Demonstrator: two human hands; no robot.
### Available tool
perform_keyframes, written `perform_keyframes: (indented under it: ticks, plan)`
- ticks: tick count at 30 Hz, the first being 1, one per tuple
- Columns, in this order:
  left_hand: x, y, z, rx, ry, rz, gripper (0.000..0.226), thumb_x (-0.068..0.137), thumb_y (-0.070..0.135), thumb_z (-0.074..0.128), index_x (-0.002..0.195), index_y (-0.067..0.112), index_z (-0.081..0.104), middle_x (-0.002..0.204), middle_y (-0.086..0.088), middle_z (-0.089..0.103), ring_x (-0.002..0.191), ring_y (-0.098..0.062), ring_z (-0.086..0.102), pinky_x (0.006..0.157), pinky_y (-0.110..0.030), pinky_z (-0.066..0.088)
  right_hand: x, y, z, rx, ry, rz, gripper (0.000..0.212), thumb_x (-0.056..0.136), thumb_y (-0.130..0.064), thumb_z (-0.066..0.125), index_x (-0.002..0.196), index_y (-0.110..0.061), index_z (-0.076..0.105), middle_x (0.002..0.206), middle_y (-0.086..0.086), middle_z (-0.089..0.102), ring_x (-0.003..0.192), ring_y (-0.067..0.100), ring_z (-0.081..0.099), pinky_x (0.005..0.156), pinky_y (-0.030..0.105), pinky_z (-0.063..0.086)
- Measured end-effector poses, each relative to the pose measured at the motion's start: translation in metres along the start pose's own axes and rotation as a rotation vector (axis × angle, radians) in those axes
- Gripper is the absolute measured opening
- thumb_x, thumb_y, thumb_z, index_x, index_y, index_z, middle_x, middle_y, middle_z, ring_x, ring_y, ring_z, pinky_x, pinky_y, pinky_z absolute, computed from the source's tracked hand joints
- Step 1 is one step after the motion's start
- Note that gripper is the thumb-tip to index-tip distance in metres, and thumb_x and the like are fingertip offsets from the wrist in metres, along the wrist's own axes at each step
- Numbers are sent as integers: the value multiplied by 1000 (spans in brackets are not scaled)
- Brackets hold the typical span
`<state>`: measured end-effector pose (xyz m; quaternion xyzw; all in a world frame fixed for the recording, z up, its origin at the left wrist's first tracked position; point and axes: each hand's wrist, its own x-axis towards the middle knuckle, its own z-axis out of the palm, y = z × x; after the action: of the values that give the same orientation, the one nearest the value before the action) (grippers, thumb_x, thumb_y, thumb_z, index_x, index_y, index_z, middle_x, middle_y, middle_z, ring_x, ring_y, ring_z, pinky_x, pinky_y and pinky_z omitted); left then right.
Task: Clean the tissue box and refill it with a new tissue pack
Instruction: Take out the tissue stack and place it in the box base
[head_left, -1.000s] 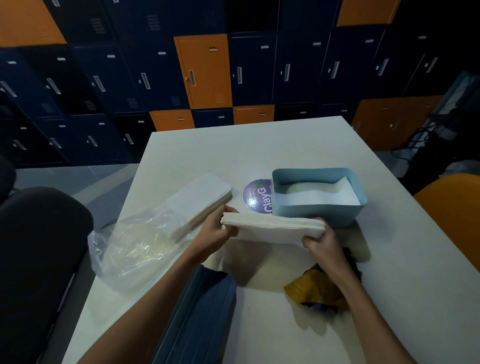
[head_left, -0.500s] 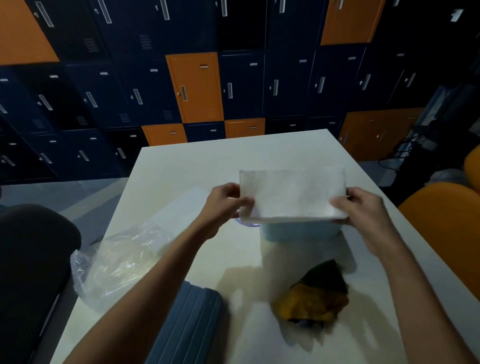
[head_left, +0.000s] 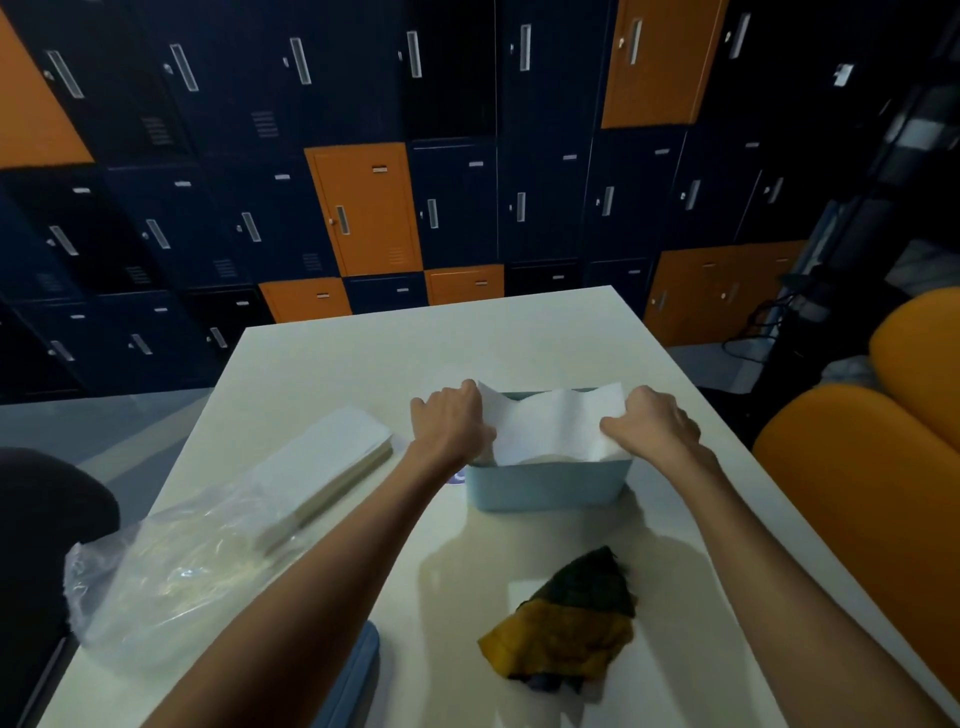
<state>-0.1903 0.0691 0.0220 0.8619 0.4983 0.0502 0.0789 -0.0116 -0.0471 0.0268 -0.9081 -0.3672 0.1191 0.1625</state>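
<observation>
A light blue open tissue box (head_left: 545, 486) stands in the middle of the white table (head_left: 519, 343). A white stack of tissues (head_left: 550, 423) sits partly inside it, its top sheets bowed upward. My left hand (head_left: 449, 423) grips the stack's left end at the box's left wall. My right hand (head_left: 649, 426) grips the right end at the right wall. The box's floor is hidden by the tissues.
A second white tissue stack (head_left: 332, 457) lies left of the box, next to a crumpled clear plastic bag (head_left: 171, 566). A yellow and dark green cloth (head_left: 566, 629) lies near the front. A blue ribbed lid (head_left: 353, 680) sits at the front edge. Orange chairs (head_left: 872, 499) stand right.
Both hands lifted the tissue stack from the table in front of the box, carried it above the box, and lowered it into the box.
</observation>
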Motion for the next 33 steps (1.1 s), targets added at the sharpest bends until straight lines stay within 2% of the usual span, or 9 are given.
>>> perform_keyframes:
  ticks: [6, 8, 10, 15, 18, 21, 24, 26, 33]
  plan:
    - [-3, 9, 8, 190, -7, -8, 41, 83, 29, 63, 116, 13, 45, 115, -11, 51, 101, -28, 44, 81, -36, 33, 7, -2, 0, -142, -86, -45, 38, 85, -30, 64, 113, -8, 51, 112, 16, 52, 88, 30, 51, 67, 32, 39]
    - [-1, 5, 10, 164, 9, -13, 58, 83, 32, 65, 132, 17, 37, 122, -12, 42, 109, -30, 41, 89, -39, 36, 11, 1, -5, -183, -34, -45, 52, 85, -32, 67, 122, -5, 45, 118, 19, 48, 98, 32, 53, 69, 33, 39]
    - [2, -2, 7, 84, 26, -26, 56, 88, 29, 62, 138, 26, 37, 125, -11, 39, 114, -31, 39, 94, -45, 37, 15, 1, -10, -165, 18, -83, 51, 86, -32, 67, 122, -6, 42, 118, 19, 45, 96, 31, 53, 68, 33, 40]
    - [6, -8, 1, 58, -66, -22, 36, 87, 28, 65, 121, 38, 59, 122, -8, 37, 118, -33, 34, 96, -52, 36, 16, -11, -1, -44, -70, -305, 20, 92, -7, 55, 111, -6, 50, 111, 14, 48, 87, 27, 56, 76, 40, 53]
    - [3, -2, 6, 129, -146, -55, 38, 83, 24, 62, 119, 36, 59, 121, -8, 33, 119, -35, 29, 97, -57, 31, 19, -17, 19, -254, -161, -283, 29, 91, 6, 44, 117, -4, 50, 116, 16, 48, 86, 24, 57, 67, 29, 45]
    - [4, 1, 12, 158, -187, -121, 41, 86, 17, 52, 121, 36, 58, 123, -9, 31, 120, -35, 27, 98, -59, 30, 25, -20, 36, -436, -206, -274, 31, 92, 1, 44, 121, -6, 51, 124, 11, 51, 108, 20, 55, 75, 21, 40]
    - [5, 3, 15, 146, -210, -159, 42, 85, 13, 52, 120, 36, 58, 124, -9, 30, 121, -36, 26, 97, -64, 29, 26, -17, 42, -506, -222, -313, 28, 93, -3, 43, 118, -7, 56, 107, 6, 51, 106, 21, 53, 68, 19, 36]
    - [5, 2, 18, 142, -226, -175, 44, 85, 11, 54, 121, 36, 56, 124, -9, 30, 120, -36, 26, 96, -64, 29, 27, -17, 45, -475, -215, -329, 26, 94, -3, 43, 117, -3, 55, 111, 11, 51, 100, 23, 52, 59, 20, 34]
    - [1, -5, 15, 88, -244, -81, 38, 90, 23, 56, 126, 34, 53, 123, -9, 36, 119, -35, 35, 95, -57, 37, 30, -16, 15, -167, -131, -253, 30, 88, 11, 48, 114, -2, 56, 111, 14, 50, 84, 26, 57, 73, 34, 51]
